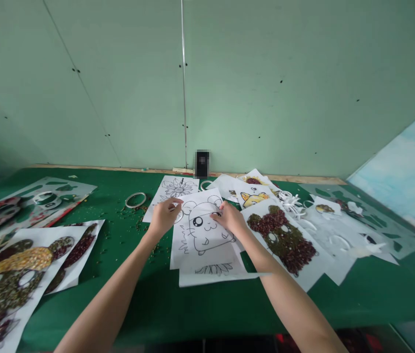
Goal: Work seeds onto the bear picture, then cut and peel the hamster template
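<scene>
A white sheet with a black line drawing of a hamster [207, 233] lies over other drawing sheets, its upper edge raised towards the wall. At its upper left edge is my left hand [166, 215], closed, thumb and forefinger pinching the paper. My right hand [231, 218] grips the right side, with the thumb across the front over part of the drawn face. A sunflower drawing [178, 187] lies flat behind my left hand. Below the hamster sheet another page [207, 278] sticks out, with petal-like lines showing.
Seed-covered pictures lie at the left [16, 274] and right [284, 235] on the green tabletop [148, 304]. A tape roll [135, 200] sits among scattered seeds. White paper strips [291, 203] are heaped at the right. A dark, blurred object [202, 164] stands against the wall.
</scene>
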The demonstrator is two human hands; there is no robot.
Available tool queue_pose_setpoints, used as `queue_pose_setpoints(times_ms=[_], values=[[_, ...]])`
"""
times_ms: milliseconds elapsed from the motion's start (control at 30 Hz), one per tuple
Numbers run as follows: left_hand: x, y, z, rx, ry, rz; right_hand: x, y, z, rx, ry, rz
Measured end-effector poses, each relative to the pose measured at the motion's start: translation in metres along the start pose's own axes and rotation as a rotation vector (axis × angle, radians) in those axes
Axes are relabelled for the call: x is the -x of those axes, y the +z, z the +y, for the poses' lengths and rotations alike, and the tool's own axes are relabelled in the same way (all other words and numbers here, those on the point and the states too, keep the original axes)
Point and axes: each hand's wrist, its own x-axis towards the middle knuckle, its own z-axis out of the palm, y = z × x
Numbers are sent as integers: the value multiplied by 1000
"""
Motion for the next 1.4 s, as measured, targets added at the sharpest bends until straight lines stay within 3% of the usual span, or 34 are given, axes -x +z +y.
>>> queue_pose_setpoints(times_ms=[267,500,967,1167,1300,1400], values=[[-5,0,-3,326,-162,-81,1,0,0,22,-4,3],[-9,4,-10,572,-192,-92,3,-3,-1,36,-14,-11],[-13,11,-17,773,-144,-81,5,-6,-5,47,-21,-38],[-14,22,-19,751,-109,-84,21,-26,-15,195,-162,16],[-13,23,-17,736,-72,-99,28,-46,-18,180,-343,-209],[-13,21,-16,740,-70,-89,31,-53,-17,169,-295,-386]])
